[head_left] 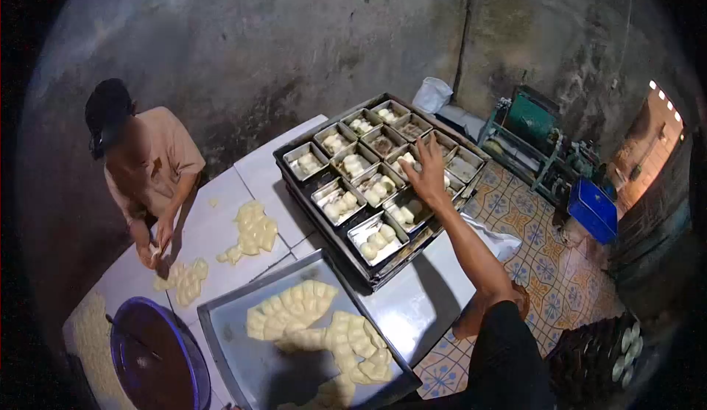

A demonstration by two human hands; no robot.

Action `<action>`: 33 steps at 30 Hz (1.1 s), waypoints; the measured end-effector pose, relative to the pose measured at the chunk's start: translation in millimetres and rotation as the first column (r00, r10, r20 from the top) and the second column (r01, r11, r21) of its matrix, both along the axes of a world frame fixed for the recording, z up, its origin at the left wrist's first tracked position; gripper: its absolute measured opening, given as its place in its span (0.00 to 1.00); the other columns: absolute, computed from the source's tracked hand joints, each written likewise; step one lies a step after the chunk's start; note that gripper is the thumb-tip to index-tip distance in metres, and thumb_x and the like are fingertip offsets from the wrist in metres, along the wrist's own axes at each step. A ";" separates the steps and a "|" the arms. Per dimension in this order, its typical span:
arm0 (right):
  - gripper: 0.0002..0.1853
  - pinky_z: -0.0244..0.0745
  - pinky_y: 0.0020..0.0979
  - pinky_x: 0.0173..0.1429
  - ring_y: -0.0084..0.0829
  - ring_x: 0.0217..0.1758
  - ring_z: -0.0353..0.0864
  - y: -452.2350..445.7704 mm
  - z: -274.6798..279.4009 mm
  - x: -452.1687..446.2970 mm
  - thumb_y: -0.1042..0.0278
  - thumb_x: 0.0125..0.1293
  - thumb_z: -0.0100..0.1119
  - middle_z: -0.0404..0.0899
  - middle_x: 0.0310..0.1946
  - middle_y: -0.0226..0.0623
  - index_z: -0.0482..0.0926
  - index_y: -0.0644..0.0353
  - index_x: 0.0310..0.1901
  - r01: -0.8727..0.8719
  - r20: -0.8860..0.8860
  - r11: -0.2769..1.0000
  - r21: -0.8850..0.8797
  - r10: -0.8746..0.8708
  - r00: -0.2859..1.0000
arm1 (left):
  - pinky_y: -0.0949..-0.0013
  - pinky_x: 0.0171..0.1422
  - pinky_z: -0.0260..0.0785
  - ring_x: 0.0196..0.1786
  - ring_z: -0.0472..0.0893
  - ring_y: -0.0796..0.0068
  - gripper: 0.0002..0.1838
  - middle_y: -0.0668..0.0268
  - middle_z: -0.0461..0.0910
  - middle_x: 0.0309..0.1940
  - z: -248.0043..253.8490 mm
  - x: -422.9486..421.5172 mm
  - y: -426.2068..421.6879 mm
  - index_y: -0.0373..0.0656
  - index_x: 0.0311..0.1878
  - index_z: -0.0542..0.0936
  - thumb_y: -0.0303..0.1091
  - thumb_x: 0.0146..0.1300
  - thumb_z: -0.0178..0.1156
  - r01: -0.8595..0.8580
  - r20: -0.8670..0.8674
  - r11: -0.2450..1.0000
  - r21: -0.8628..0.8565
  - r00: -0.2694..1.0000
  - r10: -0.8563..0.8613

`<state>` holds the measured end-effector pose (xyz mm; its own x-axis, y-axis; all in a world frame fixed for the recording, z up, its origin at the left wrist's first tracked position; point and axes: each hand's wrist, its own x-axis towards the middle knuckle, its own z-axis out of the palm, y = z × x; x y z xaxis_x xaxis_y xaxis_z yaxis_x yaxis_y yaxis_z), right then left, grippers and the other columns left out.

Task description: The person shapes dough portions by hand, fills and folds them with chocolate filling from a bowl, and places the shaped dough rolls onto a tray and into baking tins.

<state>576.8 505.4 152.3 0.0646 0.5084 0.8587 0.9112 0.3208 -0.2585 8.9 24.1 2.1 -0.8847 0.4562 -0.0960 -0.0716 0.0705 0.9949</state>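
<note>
My right hand (425,168) reaches over the metal tins at the back right, its fingers spread above a tin with pale dough (405,162). Pale dough balls (378,242) lie in many of the tins, which stand in rows on a dark tray (340,251). Nearer to me, a large grey tray (243,336) holds overlapping flattened dough pieces (292,308). At the bottom edge, only a tiny bit of what may be my left hand (231,407) shows; its fingers cannot be made out.
A co-worker (158,161) stands at the left with both hands together over the white table (221,196). More dough (254,231) lies there. A purple basin (193,351) stands at the lower left. Green machinery (530,124) and a blue container (593,211) are at the right.
</note>
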 end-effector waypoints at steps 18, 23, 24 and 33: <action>0.26 0.73 0.36 0.58 0.46 0.54 0.75 -222.4 -135.8 -342.8 0.81 0.48 0.59 0.77 0.53 0.40 0.79 0.57 0.53 -0.483 0.204 0.264 -0.835 0.963 0.174 | 0.72 0.42 0.76 0.35 0.82 0.73 0.07 0.62 0.80 0.32 -36.0 1.7 -6.6 0.34 0.43 0.76 0.26 0.66 0.52 0.234 -0.149 0.945 0.228 0.968 -0.204; 0.18 0.75 0.34 0.45 0.36 0.47 0.79 -246.2 -123.3 -359.7 0.75 0.59 0.53 0.76 0.45 0.43 0.75 0.58 0.53 -0.536 -0.047 0.113 -0.836 0.960 0.275 | 0.72 0.45 0.75 0.36 0.82 0.74 0.08 0.61 0.81 0.35 -14.9 12.4 -10.9 0.32 0.44 0.76 0.16 0.63 0.53 0.249 -0.137 0.957 0.150 0.964 -0.229; 0.12 0.76 0.39 0.42 0.42 0.43 0.80 -259.6 -103.9 -368.2 0.82 0.53 0.62 0.73 0.36 0.45 0.76 0.63 0.40 -0.638 -0.523 -0.165 -0.752 0.738 0.427 | 0.72 0.44 0.75 0.37 0.81 0.74 0.06 0.60 0.80 0.35 -11.6 16.9 -12.0 0.31 0.44 0.76 0.22 0.66 0.54 0.287 -0.142 0.943 0.171 0.954 -0.265; 0.21 0.77 0.27 0.46 0.32 0.57 0.71 -352.7 -3.1 -378.9 0.65 0.56 0.72 0.68 0.51 0.39 0.82 0.57 0.52 -0.896 -0.622 -0.055 -0.440 0.739 0.260 | 0.72 0.60 0.65 0.60 0.72 0.72 0.24 0.58 0.74 0.60 104.1 72.1 12.4 0.33 0.64 0.72 0.36 0.69 0.59 0.514 -0.262 0.761 0.396 0.858 -0.443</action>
